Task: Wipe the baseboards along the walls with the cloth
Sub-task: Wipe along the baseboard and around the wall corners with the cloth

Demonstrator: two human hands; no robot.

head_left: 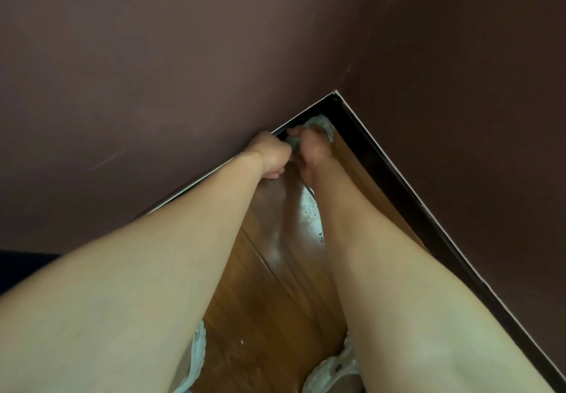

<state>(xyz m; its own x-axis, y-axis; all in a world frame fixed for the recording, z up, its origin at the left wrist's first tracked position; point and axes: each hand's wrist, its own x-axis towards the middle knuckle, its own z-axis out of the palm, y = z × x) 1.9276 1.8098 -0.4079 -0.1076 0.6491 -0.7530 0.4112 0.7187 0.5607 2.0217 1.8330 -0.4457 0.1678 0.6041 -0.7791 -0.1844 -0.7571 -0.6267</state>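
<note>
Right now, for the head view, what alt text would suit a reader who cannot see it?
The left hand and right hand grip a bunched pale cloth in the corner where two dark baseboards meet, above a glossy wood floor. Brown walls fill the rest.

We stretch both bare forearms forward and down, converging until the wrists sit close together. Our left hand [271, 155] is balled into a fist, its fingers curled round one end of the cloth [324, 125]. Our right hand [309, 152], just beside it, shows its back, with the fingers bent down and pinching the cloth's other end.
</note>
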